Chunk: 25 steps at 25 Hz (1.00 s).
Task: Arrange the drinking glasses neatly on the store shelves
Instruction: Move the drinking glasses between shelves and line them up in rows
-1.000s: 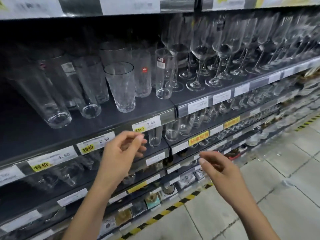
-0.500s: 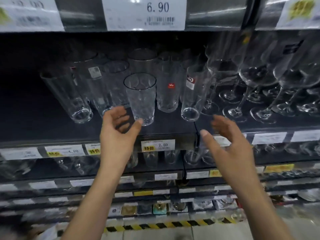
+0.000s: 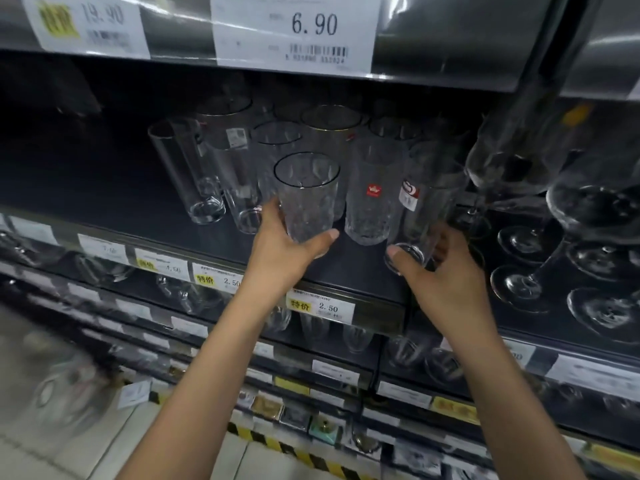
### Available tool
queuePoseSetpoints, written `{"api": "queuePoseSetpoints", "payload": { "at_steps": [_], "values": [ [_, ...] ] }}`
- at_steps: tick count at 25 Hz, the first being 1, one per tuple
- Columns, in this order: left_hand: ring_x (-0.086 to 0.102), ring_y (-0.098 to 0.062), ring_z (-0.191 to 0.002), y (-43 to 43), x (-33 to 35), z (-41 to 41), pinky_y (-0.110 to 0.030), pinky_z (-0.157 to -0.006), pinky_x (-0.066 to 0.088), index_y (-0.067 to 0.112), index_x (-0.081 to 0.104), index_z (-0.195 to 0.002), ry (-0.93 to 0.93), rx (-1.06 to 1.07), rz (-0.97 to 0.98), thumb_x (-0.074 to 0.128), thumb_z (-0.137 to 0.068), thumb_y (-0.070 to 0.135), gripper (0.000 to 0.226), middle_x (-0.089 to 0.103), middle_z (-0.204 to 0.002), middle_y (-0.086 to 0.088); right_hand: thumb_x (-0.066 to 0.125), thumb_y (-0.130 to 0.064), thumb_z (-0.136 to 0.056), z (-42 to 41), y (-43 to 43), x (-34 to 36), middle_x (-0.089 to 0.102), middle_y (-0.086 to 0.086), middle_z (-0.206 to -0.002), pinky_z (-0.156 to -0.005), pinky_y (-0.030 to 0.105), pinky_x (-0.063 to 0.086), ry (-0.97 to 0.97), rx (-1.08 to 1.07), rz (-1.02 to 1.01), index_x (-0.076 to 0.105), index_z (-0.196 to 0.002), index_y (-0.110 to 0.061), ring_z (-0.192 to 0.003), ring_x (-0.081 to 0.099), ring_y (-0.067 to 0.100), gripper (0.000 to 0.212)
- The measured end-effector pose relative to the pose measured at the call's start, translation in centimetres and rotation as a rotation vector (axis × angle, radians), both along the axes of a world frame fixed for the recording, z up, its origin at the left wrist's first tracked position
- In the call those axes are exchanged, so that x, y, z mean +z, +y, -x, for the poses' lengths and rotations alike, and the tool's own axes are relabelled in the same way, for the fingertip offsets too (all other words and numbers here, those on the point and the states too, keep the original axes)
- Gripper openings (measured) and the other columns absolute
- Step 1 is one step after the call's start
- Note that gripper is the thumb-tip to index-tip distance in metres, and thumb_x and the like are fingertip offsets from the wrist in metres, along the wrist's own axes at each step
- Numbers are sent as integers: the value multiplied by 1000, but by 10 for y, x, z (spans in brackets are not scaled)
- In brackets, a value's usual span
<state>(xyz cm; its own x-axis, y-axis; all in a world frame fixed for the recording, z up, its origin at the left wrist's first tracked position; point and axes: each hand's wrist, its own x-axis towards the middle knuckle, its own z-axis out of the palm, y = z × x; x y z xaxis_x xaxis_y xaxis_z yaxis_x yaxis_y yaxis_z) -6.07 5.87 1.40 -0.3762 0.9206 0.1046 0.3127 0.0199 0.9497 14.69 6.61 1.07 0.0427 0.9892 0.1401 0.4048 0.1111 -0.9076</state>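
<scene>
A clear textured tumbler [image 3: 306,199] stands at the front of the dark shelf [image 3: 346,275]. My left hand [image 3: 284,247] grips its lower part, thumb across the front. To its right stands a tall narrow glass [image 3: 424,209] with a red and white sticker; my right hand [image 3: 446,271] holds its base, thumb on the front. Between them sits a patterned glass [image 3: 372,199] with a red label. Several more tumblers [image 3: 239,168] stand behind and to the left.
Stemmed wine glasses [image 3: 561,237] crowd the shelf section to the right. The upper shelf edge carries price tags [image 3: 294,32]. Lower shelves [image 3: 329,341] hold more glassware and tags. A yellow-black floor strip [image 3: 294,452] runs below.
Both hands have reached up to the shelf. The left hand closed round the textured tumbler and the right hand took the tall narrow glass by its base. The view moved closer.
</scene>
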Motion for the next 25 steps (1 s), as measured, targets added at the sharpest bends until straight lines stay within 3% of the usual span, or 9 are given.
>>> {"api": "queuePoseSetpoints", "payload": {
  "at_steps": [2,6,10,16,20,22,23,25],
  "values": [
    [61,-5,-107,3,1,-1,-22,-93,48,25,43,-124,29,40,-7,85,-76,32,64,62,-115,12,75,-41,-83,1,6,-2,48,-35,-92,-81,20,38,14,21,0,44,-118,-36,-96,54,4,47],
    [60,12,-95,1,0,0,-8,-81,50,26,47,-118,59,87,-44,88,-72,35,62,62,-102,23,77,-43,-80,3,10,-5,52,-32,-92,-84,24,42,18,31,-31,49,-121,-28,-98,58,7,52],
    [66,2,-103,-10,-6,1,-26,-94,54,24,49,-122,-17,158,-121,91,-67,32,69,67,-115,13,85,-39,-71,5,5,-5,62,-25,-95,-84,23,48,107,40,-51,54,-108,-32,-94,61,-5,48],
    [67,2,-105,-49,9,7,-14,-86,51,23,50,-125,-217,208,-278,90,-68,26,70,70,-114,11,87,-24,-70,16,-10,5,67,-21,-103,-76,10,48,279,250,-88,57,-106,-39,-95,64,-7,48],
    [65,-17,-117,-93,9,30,-31,-95,53,24,51,-127,-405,200,-427,87,-62,40,76,71,-119,7,74,-30,-70,49,-20,14,66,-6,-92,-79,32,55,482,538,-25,57,-114,-27,-89,66,18,48],
    [63,-33,-119,-115,11,41,-50,-99,52,11,51,-135,-482,192,-444,86,-64,48,88,66,-127,-13,72,-36,-67,70,-25,14,63,6,-91,-79,51,52,623,637,78,55,-118,-17,-84,61,31,57],
    [66,-38,-110,-127,12,49,-57,-95,53,8,57,-131,-515,191,-441,84,-64,54,86,66,-121,-19,78,-42,-66,84,-29,14,64,9,-93,-77,52,52,661,683,135,56,-119,-15,-82,61,32,63],
    [71,-31,-81,-152,14,65,-49,-76,60,12,73,-106,-578,201,-427,81,-62,63,67,71,-96,-14,85,-61,-56,113,-41,15,68,9,-93,-69,43,56,664,777,238,63,-114,-23,-75,66,27,73]
  ]
}}
